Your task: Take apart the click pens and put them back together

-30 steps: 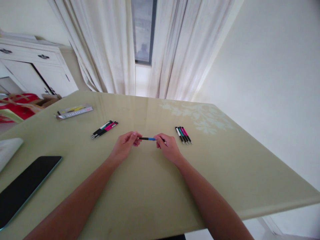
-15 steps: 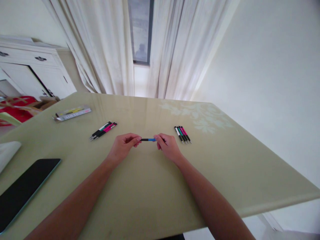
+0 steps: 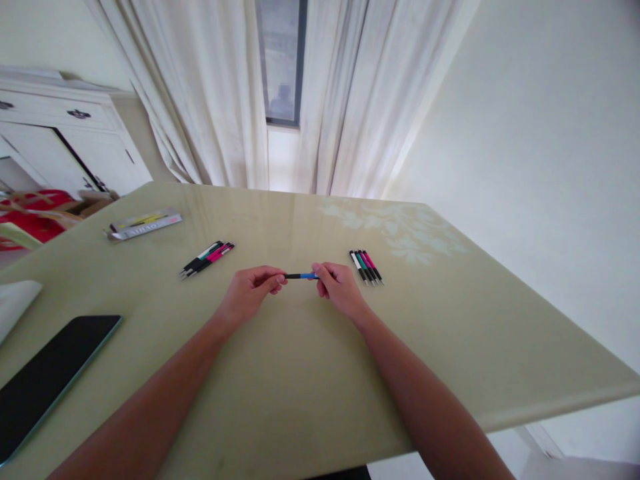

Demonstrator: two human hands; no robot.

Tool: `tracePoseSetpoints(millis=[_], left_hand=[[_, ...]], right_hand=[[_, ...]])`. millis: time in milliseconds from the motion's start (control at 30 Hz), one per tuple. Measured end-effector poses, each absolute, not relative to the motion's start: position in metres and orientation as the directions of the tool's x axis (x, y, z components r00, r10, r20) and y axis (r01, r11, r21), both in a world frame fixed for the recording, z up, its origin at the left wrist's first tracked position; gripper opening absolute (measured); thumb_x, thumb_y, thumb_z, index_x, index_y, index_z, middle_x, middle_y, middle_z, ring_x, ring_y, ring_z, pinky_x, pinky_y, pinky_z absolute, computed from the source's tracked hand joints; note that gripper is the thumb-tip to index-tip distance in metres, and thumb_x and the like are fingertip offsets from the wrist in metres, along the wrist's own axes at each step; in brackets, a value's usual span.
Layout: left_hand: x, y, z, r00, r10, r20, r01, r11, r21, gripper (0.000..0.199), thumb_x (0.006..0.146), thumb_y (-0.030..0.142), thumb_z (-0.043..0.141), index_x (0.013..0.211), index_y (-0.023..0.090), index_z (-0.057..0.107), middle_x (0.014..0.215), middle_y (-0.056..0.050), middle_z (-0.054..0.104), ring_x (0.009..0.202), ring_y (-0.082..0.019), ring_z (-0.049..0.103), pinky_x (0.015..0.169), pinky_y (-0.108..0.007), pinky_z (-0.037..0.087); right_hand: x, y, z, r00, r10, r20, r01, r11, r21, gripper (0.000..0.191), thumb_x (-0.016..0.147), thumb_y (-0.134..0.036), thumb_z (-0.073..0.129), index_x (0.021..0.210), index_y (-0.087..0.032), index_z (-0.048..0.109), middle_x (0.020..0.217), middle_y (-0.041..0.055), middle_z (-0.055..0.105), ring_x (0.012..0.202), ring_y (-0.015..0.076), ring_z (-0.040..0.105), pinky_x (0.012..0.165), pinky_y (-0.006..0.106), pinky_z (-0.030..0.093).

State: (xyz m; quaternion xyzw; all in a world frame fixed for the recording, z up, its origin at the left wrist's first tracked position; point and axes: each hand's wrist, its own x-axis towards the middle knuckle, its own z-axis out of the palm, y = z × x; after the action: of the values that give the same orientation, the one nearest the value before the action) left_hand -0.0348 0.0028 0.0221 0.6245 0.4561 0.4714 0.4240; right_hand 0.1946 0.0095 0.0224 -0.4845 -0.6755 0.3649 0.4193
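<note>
A blue and black pen (image 3: 302, 276) is held level above the table between both hands. My left hand (image 3: 253, 288) pinches its black end between thumb and fingers. At the blue end, my right hand (image 3: 339, 288) is closed around the barrel and hides that tip. To the left lies a loose bunch of pens (image 3: 207, 259) in white, green and pink with black grips. Right of my right hand, several pens (image 3: 367, 267) in white, green and pink lie side by side in a row.
The pale green table (image 3: 300, 373) has a leaf pattern at its far right. A clear pen package (image 3: 145, 225) lies at the back left. A dark-screened tablet (image 3: 60, 373) and a white object (image 3: 17, 303) lie at the left. White curtains (image 3: 210, 93) hang behind.
Both hands have shifted slightly to the right with the pen, still gripping its two ends. The pens on the table have not moved.
</note>
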Motion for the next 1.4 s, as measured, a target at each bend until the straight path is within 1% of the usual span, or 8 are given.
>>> tracePoseSetpoints(millis=[233,500,700,833,933,1067,1167,1400], left_hand=[[-0.029,-0.005,0.017,0.134,0.948,0.29,0.207,-0.313,0.927,0.028,0.082,0.042,0.076,0.097,0.018,0.078,0.08,-0.004,0.076,0.071,-0.016,0.07,0.067,-0.026,0.058],[-0.028,-0.009,0.016,0.12,0.944,0.306,0.311,-0.329,0.892,0.026,0.082,0.043,0.076,0.094,0.02,0.078,0.087,-0.005,0.079,0.078,-0.02,0.073,0.074,-0.031,0.059],[-0.022,-0.015,0.019,0.185,0.935,0.303,0.333,-0.349,0.876,0.029,0.087,0.046,0.071,0.101,0.022,0.075,0.091,-0.004,0.079,0.082,-0.02,0.074,0.076,-0.03,0.057],[-0.023,-0.013,0.023,0.263,0.925,0.273,0.423,-0.365,0.829,0.031,0.092,0.05,0.063,0.102,0.023,0.075,0.095,-0.004,0.079,0.087,-0.022,0.072,0.075,-0.03,0.055],[-0.042,0.0,0.026,0.164,0.933,0.319,0.595,-0.352,0.723,0.034,0.095,0.05,0.057,0.104,0.022,0.074,0.107,-0.009,0.076,0.098,-0.026,0.069,0.085,-0.037,0.054],[-0.089,0.015,0.027,-0.16,0.921,0.355,0.893,-0.018,0.45,0.041,0.092,0.041,0.056,0.126,0.02,0.066,0.136,-0.017,0.061,0.122,-0.044,0.053,0.098,-0.063,0.041],[-0.118,0.017,0.025,-0.312,0.899,0.308,0.911,0.191,0.365,0.042,0.093,0.039,0.054,0.13,0.02,0.062,0.132,-0.018,0.06,0.121,-0.049,0.048,0.09,-0.068,0.04],[-0.127,0.014,0.023,-0.289,0.899,0.33,0.922,0.168,0.349,0.028,0.095,0.035,0.053,0.109,0.021,0.071,0.113,-0.014,0.063,0.111,-0.041,0.052,0.089,-0.061,0.038]], right_hand=[[0.192,0.016,0.021,-0.096,0.986,0.136,-0.015,0.135,-0.991,0.045,0.089,-0.06,0.064,0.089,-0.016,0.069,0.057,0.0008,0.065,0.045,0.0105,0.053,0.047,0.022,0.042],[0.188,0.007,0.03,-0.162,0.967,0.198,0.04,0.207,-0.977,0.05,0.091,-0.057,0.065,0.118,-0.014,0.065,0.066,0.0027,0.07,0.055,0.0133,0.057,0.055,0.026,0.045],[0.172,0.0,0.023,-0.294,0.948,0.122,-0.206,0.061,-0.977,0.046,0.082,-0.048,0.077,0.115,-0.019,0.066,0.075,0.0009,0.069,0.063,0.013,0.059,0.062,0.026,0.046],[0.174,0.006,0.019,-0.279,0.952,0.13,-0.017,0.13,-0.991,0.039,0.087,-0.056,0.068,0.092,-0.018,0.068,0.068,-0.0004,0.063,0.061,0.0128,0.054,0.059,0.026,0.042],[0.203,0.016,0.029,-0.051,0.97,0.238,0.341,0.24,-0.909,0.046,0.094,-0.06,0.055,0.074,-0.019,0.06,0.065,0.0001,0.059,0.059,0.0136,0.051,0.058,0.026,0.037],[0.263,0.028,0.045,0.288,0.893,0.346,0.762,0.006,-0.648,0.049,0.097,-0.058,0.05,0.069,-0.019,0.061,0.068,0.005,0.064,0.064,0.0182,0.055,0.061,0.028,0.035],[0.298,0.03,0.047,0.465,0.839,0.284,0.812,-0.276,-0.514,0.039,0.094,-0.053,0.056,0.083,-0.018,0.071,0.082,0.0112,0.072,0.077,0.0232,0.064,0.068,0.03,0.04],[0.319,0.025,0.038,0.562,0.823,0.081,0.795,-0.51,-0.329,0.034,0.092,-0.049,0.061,0.099,-0.019,0.075,0.102,0.0175,0.074,0.094,0.0309,0.07,0.075,0.036,0.047]])
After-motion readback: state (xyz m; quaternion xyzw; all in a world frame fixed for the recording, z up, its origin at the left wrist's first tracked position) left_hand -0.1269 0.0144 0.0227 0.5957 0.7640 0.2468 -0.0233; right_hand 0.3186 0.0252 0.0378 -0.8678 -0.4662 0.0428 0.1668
